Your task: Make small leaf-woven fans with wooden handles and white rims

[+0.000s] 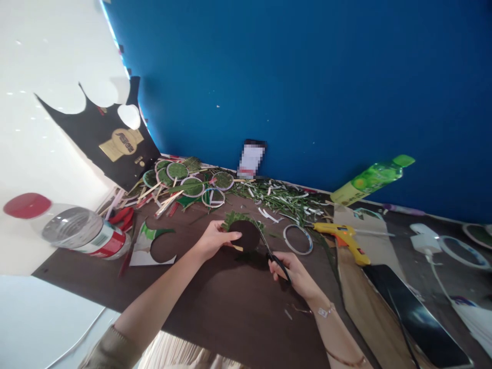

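Note:
My left hand [216, 241] pinches the left edge of a dark round disc [246, 236], thumb on top, holding it above the brown table. Green leaf pieces [232, 219] stick out around the disc's upper rim. A short pale stick end [237, 248] shows under my thumb. My right hand [289, 270] is closed on the black handles of a pair of scissors [280, 264]. The scissors' blades point up and left, alongside the disc's right edge. A white ring [298, 240] lies on the table just beyond the scissors.
Trimmed green and white strips [280, 197] lie along the blue wall. Round leaf-covered fans [192, 187] pile up at back left. A large water bottle [88, 233] stands left. On the right are a yellow glue gun [344, 238], a green bottle [371, 179] and a black phone [417, 312].

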Tool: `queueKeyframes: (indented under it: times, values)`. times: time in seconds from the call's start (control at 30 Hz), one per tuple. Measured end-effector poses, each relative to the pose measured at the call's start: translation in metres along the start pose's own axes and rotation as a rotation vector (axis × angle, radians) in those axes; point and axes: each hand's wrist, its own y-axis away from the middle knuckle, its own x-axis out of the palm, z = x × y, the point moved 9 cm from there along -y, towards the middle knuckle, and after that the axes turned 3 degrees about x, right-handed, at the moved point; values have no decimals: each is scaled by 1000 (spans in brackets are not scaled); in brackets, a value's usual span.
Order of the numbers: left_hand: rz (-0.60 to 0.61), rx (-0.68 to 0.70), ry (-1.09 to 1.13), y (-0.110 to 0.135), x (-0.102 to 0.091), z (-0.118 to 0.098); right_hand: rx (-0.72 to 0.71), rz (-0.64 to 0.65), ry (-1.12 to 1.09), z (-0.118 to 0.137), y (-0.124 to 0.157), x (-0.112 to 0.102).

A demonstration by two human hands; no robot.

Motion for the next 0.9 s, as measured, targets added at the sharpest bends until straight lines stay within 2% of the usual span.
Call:
queueKeyframes:
  times: [0.17,0.37,0.53,0.77,0.9]
  values:
    - [-60,-2,32,-1,-5,2,15,0,14,-2,-1,1]
    - [18,18,-30,-3,-2,5,13,40,-28,0,0,7]
    - [-37,13,35,-4,-3,6,23,12,-17,-3,-3,7]
    - [50,-2,33,1,7,5,14,29,-11,2,0,11]
    - [11,10,65,2,6,4,8,12,-2,0,-1,9]
